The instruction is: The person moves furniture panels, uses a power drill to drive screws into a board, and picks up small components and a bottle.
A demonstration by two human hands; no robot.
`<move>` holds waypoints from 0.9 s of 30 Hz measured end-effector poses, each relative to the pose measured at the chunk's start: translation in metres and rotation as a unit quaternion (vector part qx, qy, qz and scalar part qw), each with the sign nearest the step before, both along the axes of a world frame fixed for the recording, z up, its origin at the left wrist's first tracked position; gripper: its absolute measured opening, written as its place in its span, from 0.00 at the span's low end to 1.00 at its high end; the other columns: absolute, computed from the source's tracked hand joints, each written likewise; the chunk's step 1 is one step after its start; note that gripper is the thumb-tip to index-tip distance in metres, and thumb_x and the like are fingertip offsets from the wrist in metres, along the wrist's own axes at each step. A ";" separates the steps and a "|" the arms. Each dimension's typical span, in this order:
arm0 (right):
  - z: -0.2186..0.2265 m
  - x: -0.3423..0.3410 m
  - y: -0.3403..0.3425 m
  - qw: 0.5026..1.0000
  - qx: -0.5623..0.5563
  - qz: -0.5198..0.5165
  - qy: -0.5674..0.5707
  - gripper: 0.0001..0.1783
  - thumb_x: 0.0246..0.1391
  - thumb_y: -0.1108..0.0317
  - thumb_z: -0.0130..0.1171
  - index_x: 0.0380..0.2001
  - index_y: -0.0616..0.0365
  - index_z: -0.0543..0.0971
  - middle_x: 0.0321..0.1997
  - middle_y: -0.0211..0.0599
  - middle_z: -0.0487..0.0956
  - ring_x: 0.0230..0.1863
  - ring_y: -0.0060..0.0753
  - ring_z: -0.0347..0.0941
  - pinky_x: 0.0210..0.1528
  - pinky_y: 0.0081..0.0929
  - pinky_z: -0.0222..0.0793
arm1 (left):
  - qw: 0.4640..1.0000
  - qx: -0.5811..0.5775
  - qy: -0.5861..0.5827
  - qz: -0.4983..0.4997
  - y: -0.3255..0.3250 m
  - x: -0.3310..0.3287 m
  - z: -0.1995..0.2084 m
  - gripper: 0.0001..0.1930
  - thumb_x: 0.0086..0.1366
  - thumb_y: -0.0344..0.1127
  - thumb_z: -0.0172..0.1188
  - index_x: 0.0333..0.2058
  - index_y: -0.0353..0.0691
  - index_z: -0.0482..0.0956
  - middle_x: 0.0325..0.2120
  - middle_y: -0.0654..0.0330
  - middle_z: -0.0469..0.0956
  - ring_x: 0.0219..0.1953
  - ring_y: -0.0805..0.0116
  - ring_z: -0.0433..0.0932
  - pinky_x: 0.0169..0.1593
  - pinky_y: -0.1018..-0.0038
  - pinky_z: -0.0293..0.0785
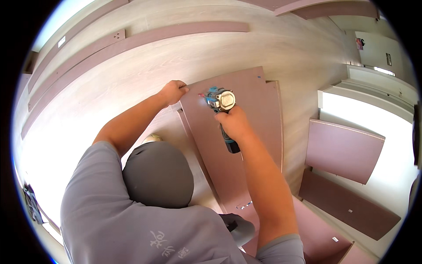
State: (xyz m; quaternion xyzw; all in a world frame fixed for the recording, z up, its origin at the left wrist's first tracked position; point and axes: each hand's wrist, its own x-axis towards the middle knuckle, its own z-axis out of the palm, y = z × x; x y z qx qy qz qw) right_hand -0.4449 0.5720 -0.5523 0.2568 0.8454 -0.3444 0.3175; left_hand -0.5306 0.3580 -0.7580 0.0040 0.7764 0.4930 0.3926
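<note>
My right hand [236, 123] is wrapped round the handle of a teal and black cordless drill [218, 97]. The drill points left, its reddish tip close over a mauve panel [237, 83] near that panel's left edge. At the panel's far left corner, my left hand [174, 93] grips the edge with its fingers closed. Whether the drill's tip touches the board cannot be made out. The panel lies flat in front of me, partly over another mauve board [275, 114] whose right edge shows beyond it.
Long mauve strips [184, 30] lie on the pale wood floor [281, 48] at the far left. To the right, a mauve board [345, 149] and a darker board [347, 204] rest near a white surface. Small fittings [244, 205] lie on the near panel. My bent knee [158, 176] is close by.
</note>
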 end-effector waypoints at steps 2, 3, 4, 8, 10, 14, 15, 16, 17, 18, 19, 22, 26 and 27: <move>0.000 0.003 -0.001 1.000 0.007 0.018 0.001 0.22 0.53 0.61 0.58 0.44 0.70 0.82 0.40 0.58 0.86 0.42 0.60 0.83 0.47 0.49 0.78 | 0.999 0.007 0.040 -0.010 0.002 0.001 -0.015 0.17 0.74 0.40 0.61 0.54 0.34 0.85 0.38 0.54 0.86 0.36 0.65 0.81 0.42 0.66 0.79; 0.007 -0.001 -0.007 0.999 0.026 0.039 0.003 0.22 0.53 0.62 0.59 0.44 0.69 0.82 0.40 0.58 0.86 0.41 0.59 0.83 0.47 0.49 0.78 | 1.000 0.006 0.031 -0.002 0.001 0.003 -0.016 0.17 0.75 0.40 0.61 0.54 0.34 0.85 0.38 0.55 0.86 0.35 0.65 0.81 0.42 0.66 0.79; 0.010 -0.004 -0.010 0.997 0.045 0.059 0.005 0.21 0.53 0.62 0.59 0.43 0.69 0.82 0.40 0.58 0.86 0.41 0.59 0.83 0.46 0.49 0.78 | 1.000 0.006 0.022 0.006 0.001 0.005 -0.018 0.18 0.75 0.40 0.61 0.54 0.34 0.85 0.38 0.55 0.86 0.35 0.65 0.81 0.42 0.66 0.79; 0.003 -0.009 -0.009 1.000 0.011 -0.003 -0.011 0.20 0.53 0.62 0.59 0.42 0.68 0.82 0.38 0.57 0.85 0.40 0.57 0.83 0.45 0.48 0.78 | 0.999 0.005 0.033 0.010 0.001 0.005 -0.017 0.18 0.75 0.40 0.61 0.55 0.34 0.84 0.38 0.55 0.86 0.35 0.66 0.81 0.41 0.66 0.79; 0.007 -0.011 -0.011 1.000 0.020 0.022 -0.002 0.19 0.53 0.63 0.59 0.42 0.68 0.82 0.37 0.56 0.85 0.38 0.56 0.83 0.44 0.48 0.77 | 1.000 0.013 0.010 0.013 0.001 0.003 -0.019 0.18 0.75 0.40 0.61 0.55 0.34 0.84 0.38 0.55 0.86 0.34 0.66 0.81 0.40 0.67 0.79; 0.009 -0.009 -0.009 0.999 -0.035 -0.014 -0.016 0.19 0.54 0.63 0.60 0.44 0.68 0.81 0.36 0.52 0.86 0.36 0.51 0.83 0.42 0.46 0.77 | 1.000 0.010 -0.017 0.008 0.000 0.003 0.001 0.18 0.76 0.41 0.61 0.55 0.35 0.84 0.38 0.55 0.86 0.30 0.68 0.79 0.37 0.69 0.79; 0.015 -0.003 -0.008 0.999 -0.047 -0.019 -0.004 0.19 0.54 0.63 0.61 0.45 0.68 0.81 0.36 0.51 0.86 0.35 0.50 0.83 0.42 0.45 0.77 | 1.000 0.004 -0.015 0.008 -0.002 0.003 0.000 0.18 0.76 0.41 0.61 0.55 0.35 0.84 0.37 0.56 0.86 0.30 0.68 0.79 0.36 0.69 0.79; 0.022 0.004 -0.008 0.998 -0.060 -0.023 0.008 0.20 0.55 0.64 0.61 0.45 0.68 0.80 0.35 0.50 0.86 0.34 0.49 0.83 0.41 0.45 0.76 | 1.000 -0.002 -0.014 0.008 -0.005 0.004 -0.006 0.18 0.76 0.42 0.60 0.55 0.35 0.84 0.37 0.56 0.86 0.29 0.68 0.79 0.35 0.69 0.80; 0.028 0.012 -0.006 0.996 -0.075 -0.034 0.035 0.20 0.55 0.63 0.62 0.47 0.67 0.80 0.35 0.50 0.86 0.36 0.49 0.84 0.42 0.45 0.77 | 1.000 -0.008 -0.010 0.009 -0.007 0.002 -0.007 0.18 0.76 0.42 0.60 0.55 0.35 0.84 0.37 0.56 0.85 0.29 0.69 0.79 0.35 0.69 0.80; 0.034 0.026 0.000 0.993 -0.092 -0.045 0.055 0.20 0.56 0.63 0.62 0.48 0.67 0.80 0.36 0.49 0.86 0.37 0.49 0.84 0.43 0.44 0.77 | 1.000 -0.018 -0.013 0.009 -0.008 0.003 -0.004 0.19 0.75 0.44 0.61 0.54 0.36 0.84 0.37 0.57 0.85 0.29 0.68 0.79 0.35 0.68 0.80; 0.041 0.044 0.007 0.989 -0.109 -0.057 0.076 0.21 0.56 0.63 0.63 0.49 0.66 0.80 0.36 0.49 0.86 0.39 0.48 0.84 0.44 0.44 0.77 | 1.000 -0.021 -0.004 0.012 -0.011 0.003 -0.003 0.20 0.75 0.45 0.62 0.54 0.36 0.84 0.37 0.57 0.85 0.29 0.68 0.79 0.35 0.68 0.80; 0.030 0.142 0.054 0.987 -0.030 -0.043 0.153 0.28 0.53 0.63 0.67 0.56 0.63 0.79 0.43 0.52 0.85 0.48 0.55 0.84 0.49 0.44 0.79 | 0.999 -0.029 0.022 0.009 -0.008 0.002 -0.014 0.22 0.73 0.49 0.64 0.53 0.36 0.85 0.36 0.57 0.85 0.30 0.68 0.79 0.35 0.66 0.79; 0.031 0.306 0.087 0.972 0.158 -0.055 0.165 0.37 0.47 0.63 0.71 0.63 0.57 0.75 0.55 0.52 0.83 0.55 0.59 0.81 0.55 0.46 0.78 | 1.000 -0.017 0.020 -0.009 0.000 -0.001 -0.060 0.22 0.71 0.54 0.65 0.47 0.39 0.85 0.34 0.60 0.83 0.33 0.68 0.78 0.33 0.67 0.75; 0.035 0.343 0.100 0.964 0.207 -0.050 0.162 0.39 0.46 0.64 0.72 0.64 0.55 0.74 0.57 0.52 0.82 0.56 0.60 0.81 0.56 0.48 0.78 | 0.993 -0.014 0.104 -0.045 -0.023 -0.023 -0.102 0.20 0.72 0.53 0.63 0.47 0.40 0.85 0.33 0.61 0.84 0.30 0.68 0.78 0.31 0.65 0.74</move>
